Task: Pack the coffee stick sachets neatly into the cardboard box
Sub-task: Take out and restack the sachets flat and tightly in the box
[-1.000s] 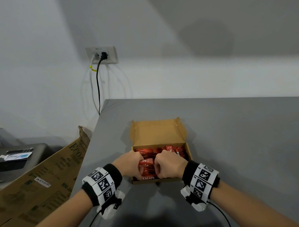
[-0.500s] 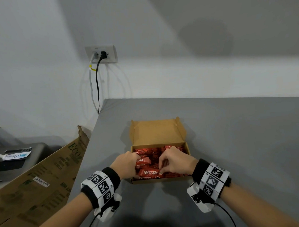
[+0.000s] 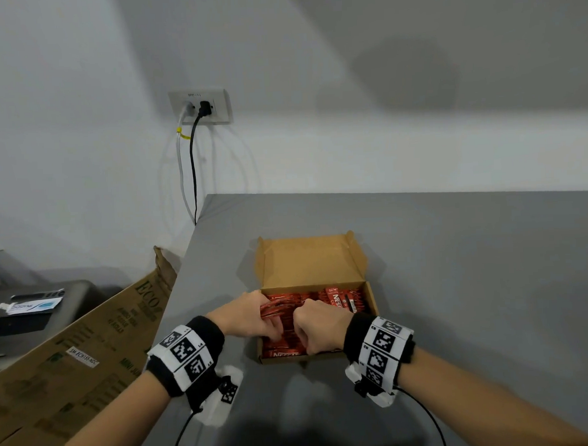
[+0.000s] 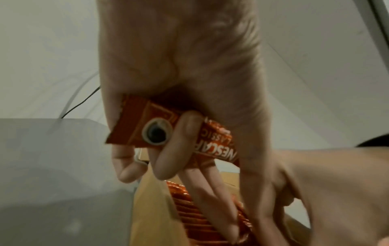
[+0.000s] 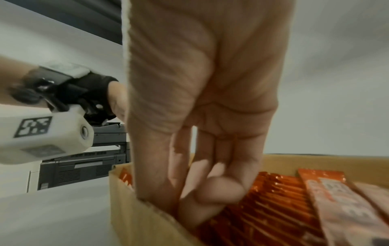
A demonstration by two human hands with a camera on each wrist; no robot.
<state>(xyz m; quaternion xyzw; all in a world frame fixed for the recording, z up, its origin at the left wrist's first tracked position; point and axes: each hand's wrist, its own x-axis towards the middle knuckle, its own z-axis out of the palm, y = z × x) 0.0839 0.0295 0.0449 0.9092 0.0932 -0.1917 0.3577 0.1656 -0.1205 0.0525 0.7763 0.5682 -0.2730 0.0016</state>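
Note:
An open cardboard box [image 3: 309, 259] sits on the grey table [image 3: 473, 282], nearly full of red coffee sachets [image 3: 339, 300]. My left hand [image 3: 246, 314] is over the box's left side. In the left wrist view its ring and little fingers curl round one sachet [image 4: 134, 126] held across the palm, while two straight fingers [image 4: 210, 191] dip into the packed row [image 4: 187, 211]. My right hand [image 3: 319, 326] is beside it in the box's middle. Its thumb [image 5: 155, 174] and curled fingers reach down and pinch among the upright sachets [image 5: 273, 208] behind the front wall [image 5: 134, 216].
A large printed carton [image 3: 89, 349] leans against the table's left edge. Beyond it stands a dark printer [image 3: 30, 308]. A wall socket [image 3: 200, 107] with two cables hangs above the table's far left corner. Bare table stretches right of the box.
My right hand has moved from the box's front right back toward the middle, close to the left hand. The left hand has reached further into the box.

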